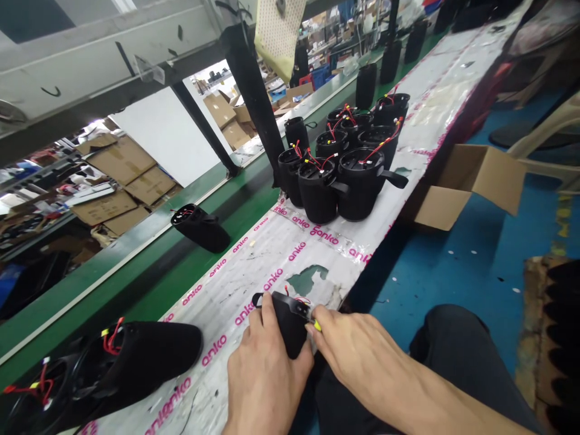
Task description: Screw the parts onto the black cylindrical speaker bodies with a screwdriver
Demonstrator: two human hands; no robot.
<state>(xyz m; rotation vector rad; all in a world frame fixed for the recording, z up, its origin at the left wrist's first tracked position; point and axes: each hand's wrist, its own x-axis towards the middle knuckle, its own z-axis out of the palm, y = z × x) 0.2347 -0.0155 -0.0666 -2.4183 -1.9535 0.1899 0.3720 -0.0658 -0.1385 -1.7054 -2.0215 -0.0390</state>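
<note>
Both hands on one black shell [290,323].
Left hand [263,374] grips its body; right hand [357,356] pinches a yellow connector [316,326]; light, rigid, wires fragile.

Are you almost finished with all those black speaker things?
Hard to say. One black shell is in hand: the left hand grips it while the right hand pinches a yellow-tipped wire at its end. A cluster of upright shells with loose red wires stands further up the bench, so those look unfinished. One shell lies on the green belt, perhaps done.
</note>
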